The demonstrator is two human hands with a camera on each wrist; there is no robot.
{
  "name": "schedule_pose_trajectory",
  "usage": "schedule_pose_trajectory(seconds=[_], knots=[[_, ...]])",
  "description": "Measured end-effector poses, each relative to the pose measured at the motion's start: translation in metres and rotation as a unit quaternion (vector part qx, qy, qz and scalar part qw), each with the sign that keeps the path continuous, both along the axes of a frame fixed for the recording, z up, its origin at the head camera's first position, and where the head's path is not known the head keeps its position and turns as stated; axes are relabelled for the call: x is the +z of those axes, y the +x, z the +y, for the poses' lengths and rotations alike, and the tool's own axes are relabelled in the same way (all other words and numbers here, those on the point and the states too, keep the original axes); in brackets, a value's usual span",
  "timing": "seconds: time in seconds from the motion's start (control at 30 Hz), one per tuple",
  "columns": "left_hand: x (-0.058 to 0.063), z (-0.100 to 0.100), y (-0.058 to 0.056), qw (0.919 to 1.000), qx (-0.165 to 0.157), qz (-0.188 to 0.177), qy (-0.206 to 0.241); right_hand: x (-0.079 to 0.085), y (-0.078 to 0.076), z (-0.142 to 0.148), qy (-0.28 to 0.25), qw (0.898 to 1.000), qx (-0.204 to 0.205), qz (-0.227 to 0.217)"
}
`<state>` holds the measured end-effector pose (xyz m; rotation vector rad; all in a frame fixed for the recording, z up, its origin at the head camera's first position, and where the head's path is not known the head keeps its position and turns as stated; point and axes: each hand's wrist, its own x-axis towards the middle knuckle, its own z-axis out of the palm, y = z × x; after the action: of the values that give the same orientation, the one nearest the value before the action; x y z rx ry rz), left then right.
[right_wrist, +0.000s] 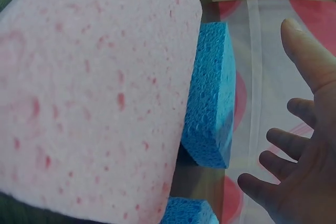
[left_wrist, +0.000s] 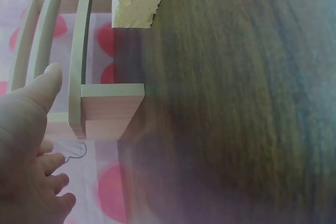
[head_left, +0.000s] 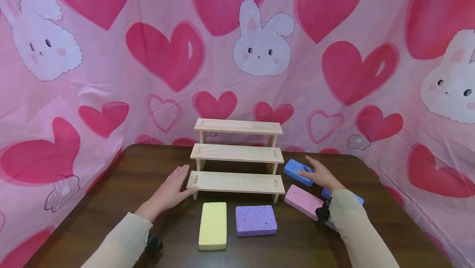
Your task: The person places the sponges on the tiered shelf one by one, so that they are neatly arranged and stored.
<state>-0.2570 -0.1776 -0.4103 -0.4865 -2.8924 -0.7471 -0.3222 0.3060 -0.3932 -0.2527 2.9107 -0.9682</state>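
A pale wooden three-step stand (head_left: 237,182) is on the dark table. My left hand (head_left: 167,191) is at its left end, fingers extended and spread, thumb overlapping the end of the lowest step in the head view. To the right of the stand lies a blue sponge (head_left: 293,168). My right hand (head_left: 322,175) hovers around its right end with fingers spread and nothing gripped; in the right wrist view the hand is apart from the blue sponge (right_wrist: 210,95). A pink sponge (head_left: 302,199) lies nearer, partly behind my right wrist.
In front of the stand are a yellow sponge (head_left: 212,224) and a purple sponge (head_left: 256,219) side by side. Another blue sponge (head_left: 359,199) shows beyond my right forearm, mostly hidden. A pink heart-and-bunny cloth (head_left: 222,74) hangs behind the table (head_left: 297,247).
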Motion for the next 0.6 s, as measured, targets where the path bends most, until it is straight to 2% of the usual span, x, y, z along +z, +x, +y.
schedule_pose_trajectory(seconds=[0.3, 0.6], knots=[[-0.004, 0.003, 0.000, 0.9999, -0.010, 0.007, 0.012, -0.009, -0.007, 0.003, 0.008, 1.000, -0.008, -0.021], [-0.006, 0.002, 0.001, 0.9998, -0.018, -0.004, 0.012, -0.017, -0.005, 0.004, 0.033, 0.999, -0.002, -0.008]])
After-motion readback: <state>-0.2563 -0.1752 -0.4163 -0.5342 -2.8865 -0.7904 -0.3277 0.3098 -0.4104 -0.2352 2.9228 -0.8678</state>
